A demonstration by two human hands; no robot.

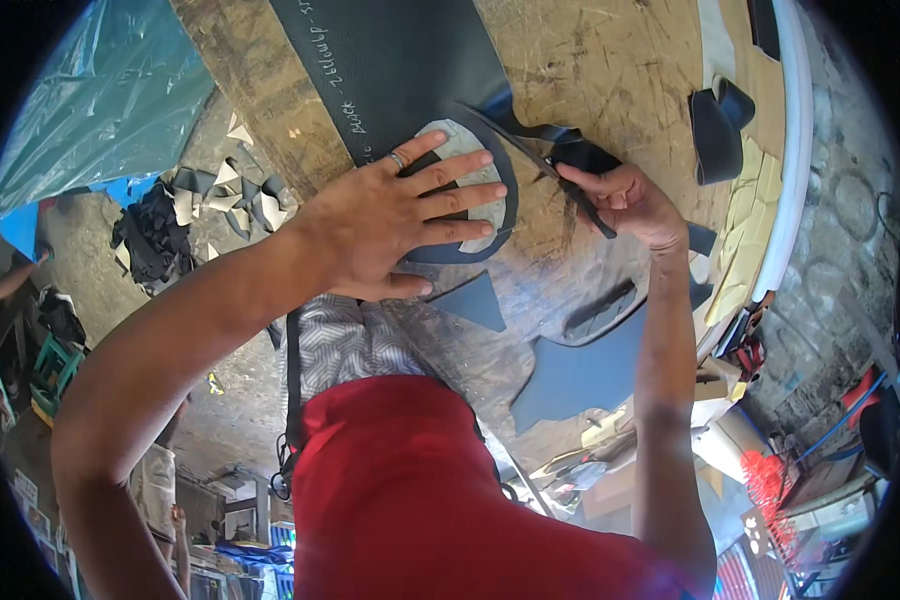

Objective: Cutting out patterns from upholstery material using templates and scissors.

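My left hand [395,220] lies flat with its fingers spread over a rounded pale grey template [455,133]. Dark material shows inside the template's outline, though my fingers cover part of it. Beneath is a long black sheet [400,60], leather-like, with white handwriting along one edge; its near end is cut in a curve around the template. In my right hand [625,205] is a pair of dark scissors [515,140], their blades pointing up and left to the sheet's right edge. A loose black strip [545,130] curls away beside the blades.
The worn wooden table [590,60] bears a grey-blue offcut [580,375], a triangular scrap [475,303] and a curled black piece [720,130]. Yellowish pieces [745,220] line the right edge. Scraps [235,195] litter the floor at left, near a green stool [55,370].
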